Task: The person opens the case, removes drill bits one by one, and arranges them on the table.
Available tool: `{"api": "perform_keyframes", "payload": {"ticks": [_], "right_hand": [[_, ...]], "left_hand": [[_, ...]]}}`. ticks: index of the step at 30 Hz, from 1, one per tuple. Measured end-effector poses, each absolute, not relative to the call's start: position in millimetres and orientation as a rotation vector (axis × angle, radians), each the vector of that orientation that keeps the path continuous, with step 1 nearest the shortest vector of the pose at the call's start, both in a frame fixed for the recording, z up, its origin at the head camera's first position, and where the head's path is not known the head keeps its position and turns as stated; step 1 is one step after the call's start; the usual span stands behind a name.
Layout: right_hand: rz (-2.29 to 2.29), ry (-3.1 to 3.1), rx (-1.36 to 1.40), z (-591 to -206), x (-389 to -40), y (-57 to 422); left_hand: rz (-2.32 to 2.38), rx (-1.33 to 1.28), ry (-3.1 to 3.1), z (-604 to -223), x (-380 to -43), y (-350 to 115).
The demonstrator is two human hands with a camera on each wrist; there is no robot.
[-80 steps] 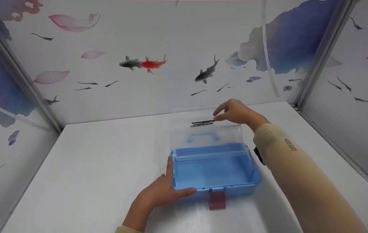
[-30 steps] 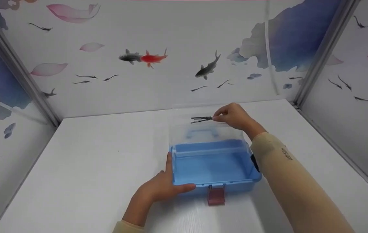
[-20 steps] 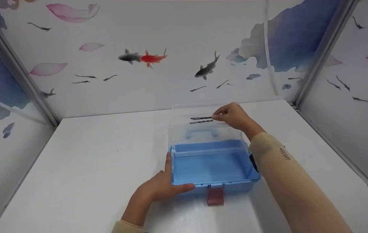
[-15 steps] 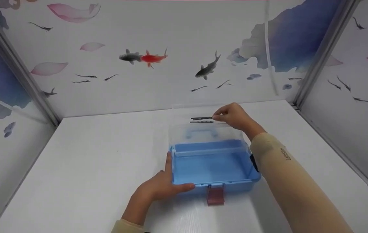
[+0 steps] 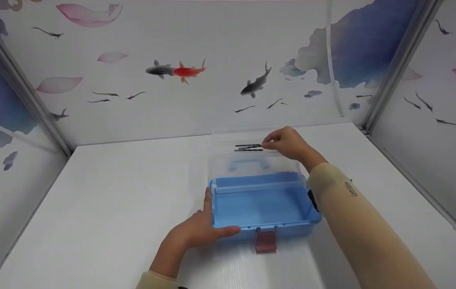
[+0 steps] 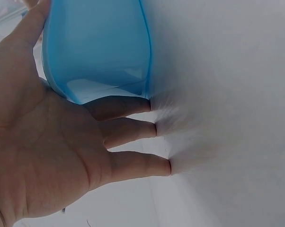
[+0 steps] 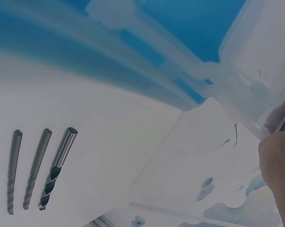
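Nearest the wearer, the left grip [image 5: 193,230] spans the front left corner of the blue box [image 5: 294,231]: the thumb lies along the front edge and the index finger runs up the side. The left wrist view shows its other fingers straight and spread, their tips touching the counter [image 5: 131,200]; it steadies the box and is not curled round anything. The reddish latch [image 5: 266,241] hangs unfastened at the front.

Farther back, the clear lid [image 5: 283,165] is raised behind the box. The right grip [image 5: 286,141] is at its far edge, closed to a small pinch; the right wrist view indicates the panel's edge between thumb and fingers, and no other object in hand.

The step in hand is judged to be control of the opened lid while the box is kept still. The next move would call for a steady left grip and a smooth swing of the lid on its hinge.

Three drill bits [image 7: 37,168] lie side by side on the counter behind the box, loose and apart from the right grip; in the head view they appear close to its fingertips. The patterned wall [image 5: 219,44] stands beyond.
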State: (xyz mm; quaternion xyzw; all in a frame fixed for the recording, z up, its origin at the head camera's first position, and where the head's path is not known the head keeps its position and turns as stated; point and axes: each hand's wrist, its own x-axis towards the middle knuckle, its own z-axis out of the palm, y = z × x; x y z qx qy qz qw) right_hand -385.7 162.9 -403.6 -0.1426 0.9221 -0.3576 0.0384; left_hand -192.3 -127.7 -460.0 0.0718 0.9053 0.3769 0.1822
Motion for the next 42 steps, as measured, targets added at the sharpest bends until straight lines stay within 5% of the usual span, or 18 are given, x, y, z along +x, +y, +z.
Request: {"api": "perform_keyframes", "payload": {"ticks": [11,30,42], "right_hand": [[-1.199,2.728,-0.463,-388,-387,174],[-1.128,2.825,-0.527,-307,-350,226],[-1.187,2.811,-0.483,-318,-317,278]], "left_hand": [[1.070,0.222,2.549,-464,-193,-128],[1.064,0.204,2.547,-462,-193,-129],[1.075,0.222,2.553,-462,-192,-128]]}}
